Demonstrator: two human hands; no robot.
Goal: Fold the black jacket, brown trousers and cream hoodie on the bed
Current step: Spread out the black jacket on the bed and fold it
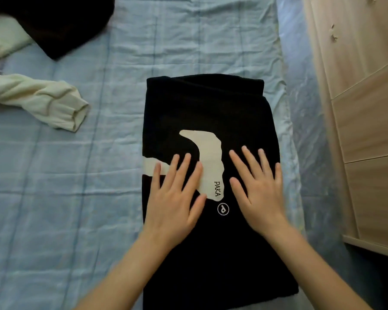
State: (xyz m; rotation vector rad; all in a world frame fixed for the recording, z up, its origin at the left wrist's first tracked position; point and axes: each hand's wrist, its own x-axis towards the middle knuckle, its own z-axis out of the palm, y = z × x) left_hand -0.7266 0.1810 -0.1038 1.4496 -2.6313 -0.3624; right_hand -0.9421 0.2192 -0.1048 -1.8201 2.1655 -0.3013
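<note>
1. We see the black jacket [211,113] folded into a tall rectangle at the centre of the frame, lying on the light blue bed [99,198]; a cream patch printed "PAKA" faces up.
2. Our left hand [175,198] lies flat on the jacket, fingers straight and spread, partly over the cream patch; our right hand [259,191] lies flat just beside it, fingers likewise straight, gripping nothing.
3. The cream hoodie [43,99] sprawls unfolded at the left edge, one sleeve reaching toward the jacket; a dark garment [61,23] sits crumpled at upper left.
4. A wooden wardrobe [363,108] stands along the right.
</note>
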